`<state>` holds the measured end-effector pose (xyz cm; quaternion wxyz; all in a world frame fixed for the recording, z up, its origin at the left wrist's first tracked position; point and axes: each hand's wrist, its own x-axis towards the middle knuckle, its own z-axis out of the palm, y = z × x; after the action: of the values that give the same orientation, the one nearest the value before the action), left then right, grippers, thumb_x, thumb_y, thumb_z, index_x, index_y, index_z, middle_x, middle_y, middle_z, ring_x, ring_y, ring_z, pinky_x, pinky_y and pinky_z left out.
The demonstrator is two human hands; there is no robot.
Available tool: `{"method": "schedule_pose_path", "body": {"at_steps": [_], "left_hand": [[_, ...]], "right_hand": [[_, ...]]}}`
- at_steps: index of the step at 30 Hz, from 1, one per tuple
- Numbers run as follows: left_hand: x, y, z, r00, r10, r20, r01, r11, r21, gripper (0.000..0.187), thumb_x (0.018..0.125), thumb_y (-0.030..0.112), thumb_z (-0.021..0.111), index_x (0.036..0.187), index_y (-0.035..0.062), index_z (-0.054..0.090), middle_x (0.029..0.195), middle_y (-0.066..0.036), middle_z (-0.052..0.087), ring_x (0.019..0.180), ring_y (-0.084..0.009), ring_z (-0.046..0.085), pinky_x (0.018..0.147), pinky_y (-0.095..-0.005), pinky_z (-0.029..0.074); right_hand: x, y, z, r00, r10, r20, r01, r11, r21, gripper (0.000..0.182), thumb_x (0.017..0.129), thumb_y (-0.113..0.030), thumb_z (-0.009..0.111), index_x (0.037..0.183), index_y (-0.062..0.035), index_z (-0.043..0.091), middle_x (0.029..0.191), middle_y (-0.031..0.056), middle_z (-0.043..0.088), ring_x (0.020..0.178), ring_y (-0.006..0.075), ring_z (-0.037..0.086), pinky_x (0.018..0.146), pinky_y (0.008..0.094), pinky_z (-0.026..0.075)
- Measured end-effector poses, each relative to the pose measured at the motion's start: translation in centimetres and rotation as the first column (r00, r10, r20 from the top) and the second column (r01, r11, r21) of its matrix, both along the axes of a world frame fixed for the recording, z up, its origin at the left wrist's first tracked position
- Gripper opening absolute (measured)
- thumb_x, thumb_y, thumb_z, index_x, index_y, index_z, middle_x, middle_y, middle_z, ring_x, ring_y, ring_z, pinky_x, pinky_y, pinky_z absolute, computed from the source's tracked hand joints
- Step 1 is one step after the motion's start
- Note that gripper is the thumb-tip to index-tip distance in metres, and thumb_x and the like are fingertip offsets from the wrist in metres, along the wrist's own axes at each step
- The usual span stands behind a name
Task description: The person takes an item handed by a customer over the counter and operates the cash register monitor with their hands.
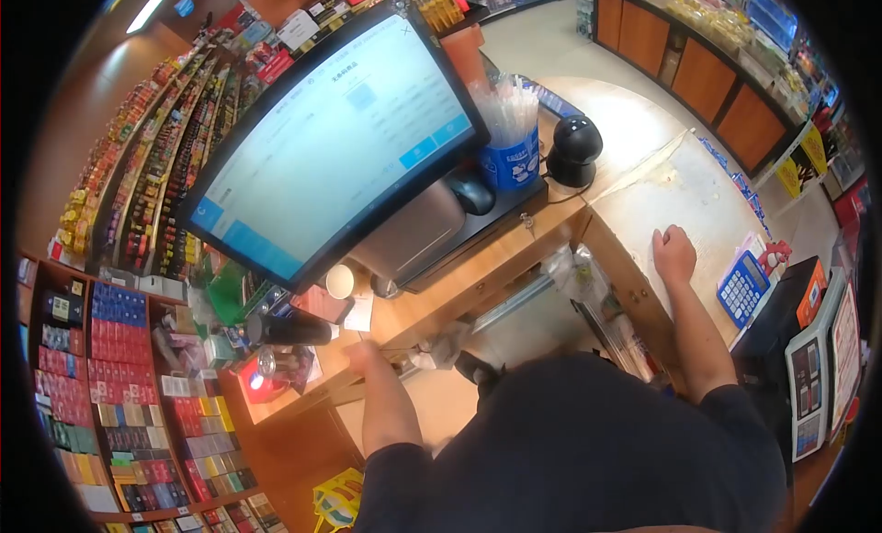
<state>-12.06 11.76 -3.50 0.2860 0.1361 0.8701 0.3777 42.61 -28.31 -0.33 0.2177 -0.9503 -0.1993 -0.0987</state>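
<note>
My right hand rests on the pale counter at the right, its fingers curled in; nothing I can make out is in it. A blue calculator lies to its right. At the left, my left hand is at the edge of the wooden desk, just below a white paper slip. Its fingers are blurred and hard to tell apart. A paper cup and a dark bottle stand near it.
A large monitor stands ahead, beside a blue holder of straws and a round black device. An open drawer lies before my body. Shelves of packs fill the left; a scale stands right.
</note>
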Motion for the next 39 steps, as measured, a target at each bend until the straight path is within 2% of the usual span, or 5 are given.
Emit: {"method": "schedule_pose_path", "body": {"at_steps": [6,12,15,30,39], "left_hand": [[-0.8,-4.6,0.6,0.846,-0.148,-0.512,0.222,0.971,0.085,0.074,0.097,0.047,0.066,0.144,-0.0074,0.048,0.147,-0.028,0.047,0.137,-0.0434,0.047,0.113,-0.0554,0.041],[-1.4,-4.6,2.0,0.236,-0.352,-0.906,0.732,0.678,-0.073,0.069,0.095,0.042,0.071,0.150,0.0075,0.049,0.139,-0.024,0.051,0.134,-0.0446,0.045,0.111,-0.0552,0.040],[-0.3,-3.6,4.0,0.281,-0.450,-0.848,0.866,0.499,0.022,0.068,0.095,0.033,0.073,0.149,0.0019,0.047,0.136,-0.028,0.052,0.130,-0.0472,0.050,0.109,-0.0546,0.041],[1.2,-2.1,6.5,0.325,-0.634,-0.702,0.828,0.550,-0.113,0.070,0.093,0.037,0.075,0.154,0.0222,0.045,0.139,-0.029,0.048,0.123,-0.0452,0.058,0.107,-0.0516,0.048],[1.1,-1.5,4.3,0.389,-0.490,-0.780,0.746,0.664,-0.045,0.077,0.094,0.050,0.070,0.152,0.0080,0.041,0.134,-0.024,0.050,0.124,-0.0458,0.057,0.103,-0.0567,0.048]], "right_hand": [[-0.1,-0.4,0.2,1.000,0.000,-0.012,-0.001,1.000,-0.018,0.033,0.096,-0.036,0.068,0.083,-0.0069,0.060,0.087,0.0153,0.065,0.083,0.0410,0.065,0.074,0.0538,0.049],[-0.2,-0.2,0.4,1.000,-0.006,-0.015,0.005,1.000,-0.026,0.033,0.096,-0.036,0.068,0.084,-0.0067,0.061,0.089,0.0150,0.066,0.084,0.0404,0.065,0.075,0.0533,0.050],[-0.2,-0.2,0.4,1.000,-0.005,-0.018,0.004,1.000,-0.025,0.033,0.096,-0.037,0.068,0.084,-0.0067,0.061,0.089,0.0149,0.066,0.084,0.0402,0.065,0.075,0.0533,0.050],[-0.2,-0.2,0.5,1.000,-0.010,-0.024,0.010,1.000,-0.005,0.032,0.095,-0.036,0.069,0.084,-0.0067,0.061,0.088,0.0154,0.066,0.083,0.0405,0.065,0.074,0.0533,0.050],[-0.3,-0.2,0.7,0.999,-0.023,-0.039,0.022,0.999,-0.031,0.032,0.095,-0.037,0.068,0.085,-0.0066,0.062,0.089,0.0162,0.067,0.085,0.0411,0.066,0.076,0.0538,0.051]]}}
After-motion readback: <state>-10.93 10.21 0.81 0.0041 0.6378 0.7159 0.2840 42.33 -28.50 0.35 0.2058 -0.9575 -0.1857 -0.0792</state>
